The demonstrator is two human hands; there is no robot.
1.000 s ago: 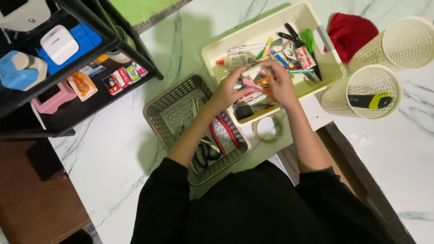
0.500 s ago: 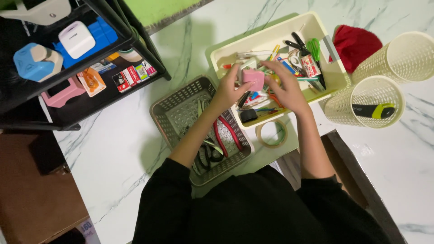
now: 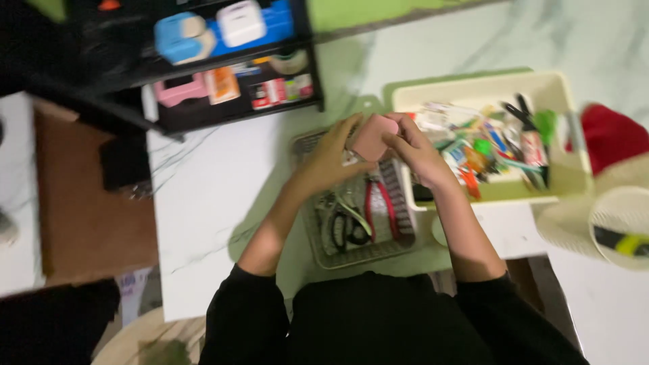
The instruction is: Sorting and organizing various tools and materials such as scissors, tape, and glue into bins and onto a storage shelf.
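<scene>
Item: small pink block (image 3: pixel 375 137), pinched between your left hand (image 3: pixel 329 159) and right hand (image 3: pixel 419 152), both closed on it, raised above the grey basket (image 3: pixel 351 251) of scissors, likely for inspection. Cream tray (image 3: pixel 473 88) of stationery sits just right.

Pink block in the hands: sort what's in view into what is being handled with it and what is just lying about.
In hand:
pink block, held between left hand and right hand
grey basket of scissors, right beneath the hands

Lying about:
cream tray of mixed stationery
black shelf
red cloth
mesh cup
</scene>
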